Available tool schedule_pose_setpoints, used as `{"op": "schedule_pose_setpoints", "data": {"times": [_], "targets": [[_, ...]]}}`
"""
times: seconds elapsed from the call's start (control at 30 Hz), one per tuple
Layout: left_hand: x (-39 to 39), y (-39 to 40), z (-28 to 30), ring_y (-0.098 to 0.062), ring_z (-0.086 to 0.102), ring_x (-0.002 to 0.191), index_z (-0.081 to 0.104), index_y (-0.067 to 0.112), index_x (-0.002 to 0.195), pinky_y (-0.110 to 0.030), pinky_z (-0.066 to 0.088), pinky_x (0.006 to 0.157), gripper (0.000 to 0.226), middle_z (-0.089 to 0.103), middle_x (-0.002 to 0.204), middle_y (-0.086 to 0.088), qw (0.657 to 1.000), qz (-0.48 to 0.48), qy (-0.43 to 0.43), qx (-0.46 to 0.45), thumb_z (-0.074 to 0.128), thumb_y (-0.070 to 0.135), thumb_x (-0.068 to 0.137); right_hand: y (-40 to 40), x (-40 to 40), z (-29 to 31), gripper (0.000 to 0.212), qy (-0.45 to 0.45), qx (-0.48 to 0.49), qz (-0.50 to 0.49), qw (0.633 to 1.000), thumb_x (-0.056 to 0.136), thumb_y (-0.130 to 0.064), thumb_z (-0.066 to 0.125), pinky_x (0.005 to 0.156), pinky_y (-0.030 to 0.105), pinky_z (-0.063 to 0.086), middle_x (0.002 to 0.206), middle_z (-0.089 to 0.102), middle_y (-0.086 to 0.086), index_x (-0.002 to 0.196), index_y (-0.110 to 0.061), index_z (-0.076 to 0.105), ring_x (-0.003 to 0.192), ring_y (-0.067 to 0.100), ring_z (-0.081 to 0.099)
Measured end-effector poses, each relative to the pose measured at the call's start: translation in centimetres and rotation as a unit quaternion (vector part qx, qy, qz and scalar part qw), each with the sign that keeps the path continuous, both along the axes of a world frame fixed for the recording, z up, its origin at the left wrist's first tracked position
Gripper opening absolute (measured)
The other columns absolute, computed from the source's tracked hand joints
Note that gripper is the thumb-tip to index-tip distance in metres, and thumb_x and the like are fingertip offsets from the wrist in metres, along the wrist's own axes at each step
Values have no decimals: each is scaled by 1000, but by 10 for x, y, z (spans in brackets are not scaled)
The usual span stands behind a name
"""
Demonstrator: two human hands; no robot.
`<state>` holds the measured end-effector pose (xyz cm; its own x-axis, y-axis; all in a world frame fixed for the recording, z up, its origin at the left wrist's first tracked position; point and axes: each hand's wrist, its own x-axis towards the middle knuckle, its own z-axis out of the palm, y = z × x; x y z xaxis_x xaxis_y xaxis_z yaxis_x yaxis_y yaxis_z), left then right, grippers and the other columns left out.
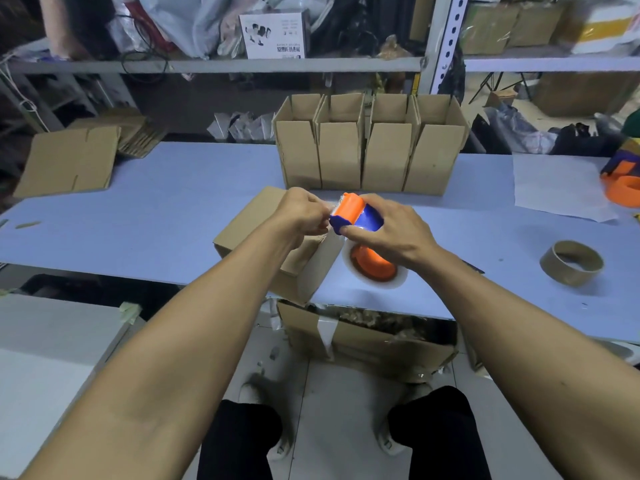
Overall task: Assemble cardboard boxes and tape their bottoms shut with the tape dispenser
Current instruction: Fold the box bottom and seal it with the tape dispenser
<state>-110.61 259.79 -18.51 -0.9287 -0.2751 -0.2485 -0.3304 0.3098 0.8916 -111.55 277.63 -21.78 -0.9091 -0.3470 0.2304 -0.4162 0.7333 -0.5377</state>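
**Tape end pinched over the box at the bench's near edge**

Your right hand (388,233) curled its fingers around the orange-and-blue plastic tape dispenser (356,220), its glossy clear roll hanging below your palm. Your left hand (301,213) pinched the crinkled tape end at the dispenser's mouth. Both were above a plain brown cardboard box (273,244) lying at the near edge of the smooth pale-blue bench (173,220), a strip of clear tape down its near face. Four upright open boxes (370,150) lined the far edge. A bare cardboard tape core (571,263) sat toward the right end.
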Motion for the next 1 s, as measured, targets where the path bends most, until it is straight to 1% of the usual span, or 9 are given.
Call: {"op": "schedule_pose_setpoints", "data": {"times": [0.07, 0.13, 0.2, 0.33, 0.5, 0.63, 0.83, 0.97, 1.0], "targets": [[-5, -3, -8, -20, 61, 55, 65, 5, 71, -40, 62, 75, 19, 59, 71, -10, 997, 42, 24, -55, 59, 3, 89, 3, 1, -4, 66, 4, 25, -5, 1000, 67, -83, 46, 68, 33, 38, 100, 61, -11, 119, -43, 52, 92, 18, 53], [-8, -17, -13, -20, 63, 54, 68, 4, 74, -40, 62, 69, 17, 57, 69, -7, 991, 76, 45, -103, 59, 5, 88, 11, 3, -13, 62, 9, 66, -14, 998, 68, -84, 45, 64, 32, 36, 97, 60, -8, 113, -42, 51, 87, 21, 52], [-6, -29, -16, -19, 61, 59, 69, 2, 74, -31, 59, 60, 17, 59, 66, -7, 991, 44, 50, -115, 62, 6, 89, 21, 5, -20, 60, 2, 86, -28, 996, 67, -85, 44, 63, 32, 36, 96, 61, -6, 109, -41, 50, 85, 22, 53], [-8, -36, -25, -18, 59, 62, 68, 9, 70, -35, 55, 68, 19, 64, 63, -4, 989, 16, 69, -132, 66, 13, 89, 22, 6, -23, 55, -20, 102, -42, 994, 74, -83, 49, 67, 34, 37, 94, 56, -6, 111, -42, 48, 86, 23, 53], [-14, -35, -25, -18, 59, 65, 70, 7, 71, -30, 50, 66, 19, 64, 61, -2, 988, 3, 58, -145, 66, 14, 88, 19, 2, -27, 65, -43, 150, -37, 987, 77, -82, 39, 72, 36, 36, 103, 54, 0, 124, -37, 42, 88, 28, 53], [-17, -36, -31, -17, 55, 63, 69, 11, 67, -25, 42, 62, 23, 65, 64, -3, 986, -1, 31, -163, 68, 17, 88, 17, 2, -35, 68, -9, 174, -40, 984, 81, -84, 32, 70, 36, 37, 99, 54, 2, 128, -36, 39, 84, 31, 55], [-13, -41, -33, -16, 61, 61, 72, 7, 76, -24, 46, 58, 20, 70, 69, -7, 980, -26, 30, -196, 67, 19, 92, 20, -5, -35, 69, 46, 209, -25, 976, 82, -81, 35, 63, 33, 37, 90, 60, 3, 129, -32, 44, 77, 30, 55], [-11, -41, -32, -16, 63, 62, 71, 8, 78, -23, 47, 53, 18, 69, 69, -5, 971, -51, 44, -228, 66, 18, 92, 22, -6, -33, 81, 83, 242, -22, 967, 73, -86, 16, 59, 31, 35, 84, 61, 1, 122, -30, 48, 69, 26, 54], [-11, -41, -33, -16, 63, 63, 72, 8, 79, -23, 46, 53, 17, 69, 69, -4, 970, -52, 47, -233, 66, 18, 92, 21, -6, -33, 79, 84, 247, -22, 965, 74, -86, 18, 58, 31, 35, 84, 60, 1, 121, -30, 48, 69, 25, 53]]}}
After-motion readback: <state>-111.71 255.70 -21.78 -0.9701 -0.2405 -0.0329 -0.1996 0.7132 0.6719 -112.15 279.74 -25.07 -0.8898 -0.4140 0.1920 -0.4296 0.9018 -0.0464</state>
